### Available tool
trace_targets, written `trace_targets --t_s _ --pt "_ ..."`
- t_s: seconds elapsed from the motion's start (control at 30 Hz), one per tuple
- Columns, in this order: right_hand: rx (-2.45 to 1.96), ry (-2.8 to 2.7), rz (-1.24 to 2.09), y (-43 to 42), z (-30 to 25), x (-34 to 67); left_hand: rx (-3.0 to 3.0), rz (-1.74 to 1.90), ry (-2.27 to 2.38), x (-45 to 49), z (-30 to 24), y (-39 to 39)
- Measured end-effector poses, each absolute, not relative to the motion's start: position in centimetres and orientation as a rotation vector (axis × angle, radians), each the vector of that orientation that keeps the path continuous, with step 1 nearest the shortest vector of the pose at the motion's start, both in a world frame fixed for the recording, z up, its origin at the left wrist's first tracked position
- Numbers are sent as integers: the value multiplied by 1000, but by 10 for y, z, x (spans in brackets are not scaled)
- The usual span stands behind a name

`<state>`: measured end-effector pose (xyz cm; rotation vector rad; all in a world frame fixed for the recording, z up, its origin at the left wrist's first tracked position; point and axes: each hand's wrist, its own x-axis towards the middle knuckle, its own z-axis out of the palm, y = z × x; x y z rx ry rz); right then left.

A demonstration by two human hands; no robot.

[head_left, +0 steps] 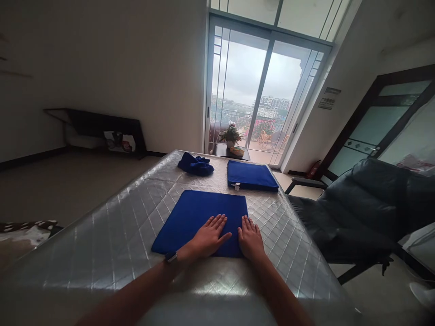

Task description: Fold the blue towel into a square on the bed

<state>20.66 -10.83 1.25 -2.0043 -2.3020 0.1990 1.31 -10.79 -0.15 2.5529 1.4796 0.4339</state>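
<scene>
A blue cloth (193,217), folded into a flat rectangle, lies in front of me on the table. My left hand (211,234) rests flat on its right half, fingers stretched out and thumb apart. At the cloth's right edge lies my right hand (250,235), its fingers straight and pointing away from me. Neither hand grips anything. Farther back on the right sits a stack of folded blue cloth (252,175) with a white tag at its near edge. A crumpled blue cloth (195,165) is heaped at the back left.
The table (112,231) has a shiny silver quilted cover. To its right stands a black padded chair (353,208). Past the far edge are a small table with a potted plant (231,134) and a glass sliding door (238,77). A dark frame (105,127) leans by the left wall.
</scene>
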Motion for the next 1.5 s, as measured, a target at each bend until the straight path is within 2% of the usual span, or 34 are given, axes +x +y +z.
trace_targets --t_s 0.2,0.37,0.73,0.9,1.07,1.33,1.5 --pt "-2006 -2277 214 -109 13 206 2363 208 1880 -73 1 -115" --pt "-2008 -2282 190 -109 13 205 2317 166 2093 -110 0 -125" --pt "-1925 -2367 -118 -107 26 201 2296 269 2072 -108 0 -126" --pt "-1964 -2356 -48 -80 36 195 2245 224 2074 -107 3 -127" --pt "-2007 -2284 65 -60 24 195 2233 224 2070 -107 4 -127" --pt "-2007 -2263 208 -56 12 202 2263 209 2069 -110 1 -126" --pt "-1987 -2266 186 -56 11 202 2265 160 2102 -110 3 -123"
